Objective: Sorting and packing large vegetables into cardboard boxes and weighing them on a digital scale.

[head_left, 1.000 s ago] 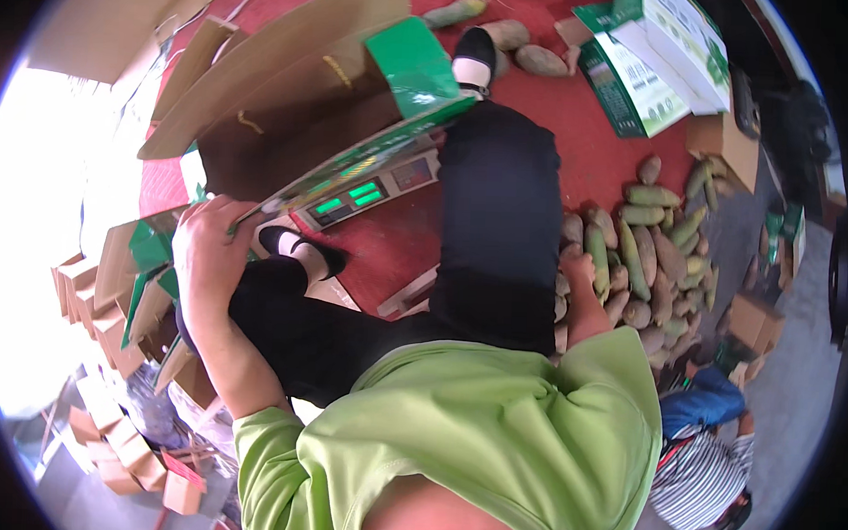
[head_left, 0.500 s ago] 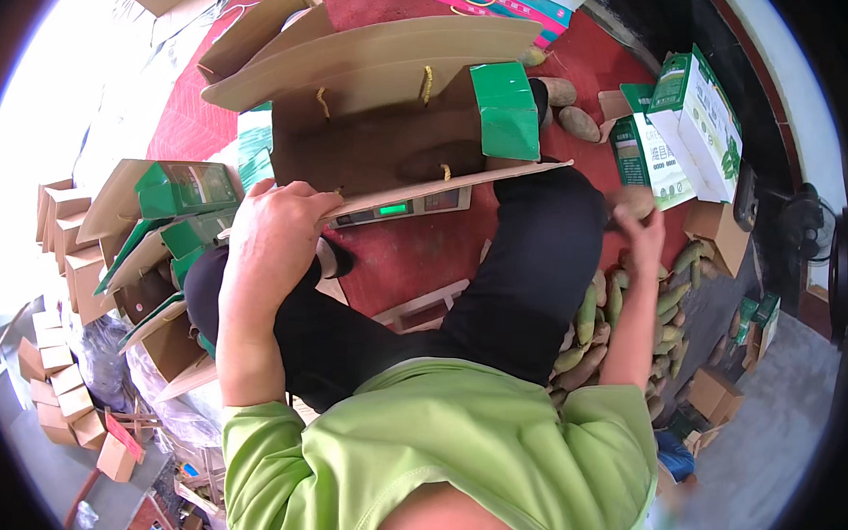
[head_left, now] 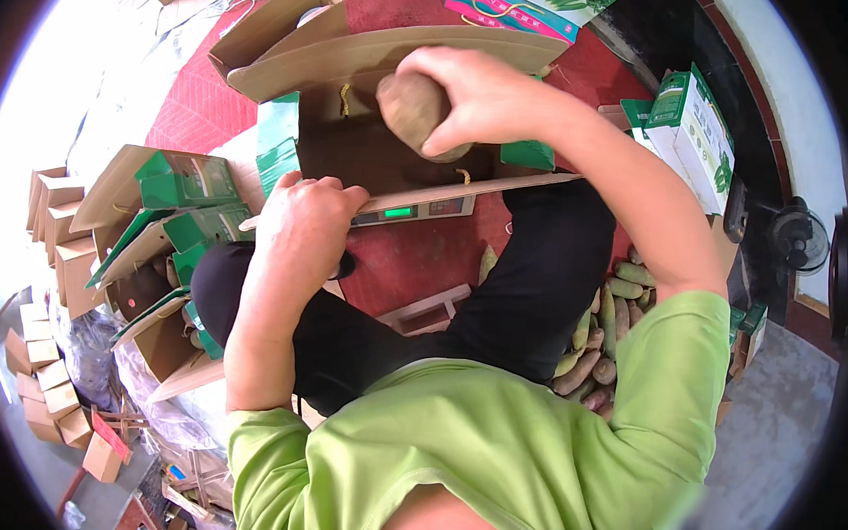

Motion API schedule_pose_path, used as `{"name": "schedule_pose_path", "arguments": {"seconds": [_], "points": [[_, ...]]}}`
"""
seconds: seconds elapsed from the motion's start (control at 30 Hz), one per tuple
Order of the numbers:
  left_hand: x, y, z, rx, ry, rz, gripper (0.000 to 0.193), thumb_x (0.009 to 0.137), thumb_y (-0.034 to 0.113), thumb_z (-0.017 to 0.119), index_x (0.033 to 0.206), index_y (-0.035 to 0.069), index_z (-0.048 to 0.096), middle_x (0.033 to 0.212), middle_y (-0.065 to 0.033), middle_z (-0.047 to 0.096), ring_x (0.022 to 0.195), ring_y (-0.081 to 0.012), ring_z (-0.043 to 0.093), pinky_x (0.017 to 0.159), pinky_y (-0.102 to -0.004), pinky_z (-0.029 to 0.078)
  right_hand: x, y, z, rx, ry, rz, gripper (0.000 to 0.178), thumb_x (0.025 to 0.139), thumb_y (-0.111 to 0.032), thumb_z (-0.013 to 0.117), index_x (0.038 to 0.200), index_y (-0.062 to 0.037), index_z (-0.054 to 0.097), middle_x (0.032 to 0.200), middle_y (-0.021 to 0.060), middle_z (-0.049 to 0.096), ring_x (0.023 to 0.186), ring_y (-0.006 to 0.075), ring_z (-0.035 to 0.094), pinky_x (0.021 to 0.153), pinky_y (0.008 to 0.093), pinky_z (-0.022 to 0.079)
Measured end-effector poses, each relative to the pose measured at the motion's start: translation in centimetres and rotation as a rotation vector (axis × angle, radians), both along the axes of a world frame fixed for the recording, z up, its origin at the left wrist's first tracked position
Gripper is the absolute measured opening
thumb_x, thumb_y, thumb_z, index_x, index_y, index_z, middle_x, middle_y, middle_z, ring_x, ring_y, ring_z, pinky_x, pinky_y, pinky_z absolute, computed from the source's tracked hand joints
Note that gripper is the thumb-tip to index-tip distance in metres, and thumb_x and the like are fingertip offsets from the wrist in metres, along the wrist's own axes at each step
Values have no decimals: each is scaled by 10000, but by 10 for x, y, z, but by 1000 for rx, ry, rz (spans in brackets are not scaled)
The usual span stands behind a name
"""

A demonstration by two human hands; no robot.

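My right hand (head_left: 481, 94) is closed round a thick, oval brown root vegetable (head_left: 411, 113), perhaps a radish, above an open cardboard box (head_left: 339, 159). The box has green end flaps and yellow rope handles. My left hand (head_left: 304, 225) has its fingers curled over the box's near flap at the left corner. Under that flap shows a scale (head_left: 435, 210) with a lit green display. My right forearm hides part of the box's right end, and the shaded bottom is hard to make out.
Several greenish and brown root vegetables (head_left: 618, 314) lie right of my right knee. Folded-open boxes (head_left: 198, 182) stand left of my left knee. A white-green carton (head_left: 695, 134) is at the right, near a small black fan (head_left: 799, 236). Red matting (head_left: 376, 287) covers the floor between my legs.
My right hand has swung from beside my right knee, up and left over the box, carrying the brown root vegetable. The left hand keeps its grip on the near flap.
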State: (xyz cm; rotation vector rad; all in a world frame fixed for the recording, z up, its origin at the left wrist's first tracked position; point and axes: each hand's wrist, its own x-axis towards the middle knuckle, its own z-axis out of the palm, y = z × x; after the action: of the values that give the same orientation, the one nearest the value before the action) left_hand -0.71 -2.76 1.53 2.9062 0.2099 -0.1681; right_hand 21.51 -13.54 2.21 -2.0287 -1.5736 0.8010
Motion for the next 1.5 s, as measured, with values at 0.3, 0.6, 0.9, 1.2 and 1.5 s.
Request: {"name": "schedule_pose_path", "arguments": {"seconds": [0.3,0.6,0.9,1.2,1.5], "points": [[-6,1,0,-1,21,-26,238,743,34,567,936,99,690,765,-99,625,799,-289,613,838,-396,455,-1,30,-82,-517,-525,262,552,645,-176,796,1150,-63,607,1102,131,652,1062,300,607,870,417,495],[7,2,4,-10,-32,37,196,775,44,555,928,57,677,837,-136,643,833,-335,611,762,-408,482,15,-2,-28,18,-44,49,419,785,-178,674,1173,-49,584,1022,140,660,937,257,630,830,351,499],[14,-9,1,-96,-44,126,170,829,35,567,972,44,660,851,-153,635,808,-348,601,717,-405,473,33,-184,-14,333,29,-675,308,816,-108,639,1079,45,598,898,107,662,804,147,622,721,284,495],[10,0,-9,-41,-35,112,170,862,64,575,1008,14,647,888,-195,644,827,-360,619,745,-396,480,-61,-406,-282,-391,-273,-621,167,805,-175,628,943,-86,662,910,142,672,866,327,648,733,408,516],[9,4,-7,-80,-3,172,143,882,67,548,968,0,640,813,-170,627,733,-340,608,672,-378,454,-183,-468,-373,-792,31,-919,360,784,-328,625,977,-27,671,919,209,666,872,368,642,737,453,514]]}}
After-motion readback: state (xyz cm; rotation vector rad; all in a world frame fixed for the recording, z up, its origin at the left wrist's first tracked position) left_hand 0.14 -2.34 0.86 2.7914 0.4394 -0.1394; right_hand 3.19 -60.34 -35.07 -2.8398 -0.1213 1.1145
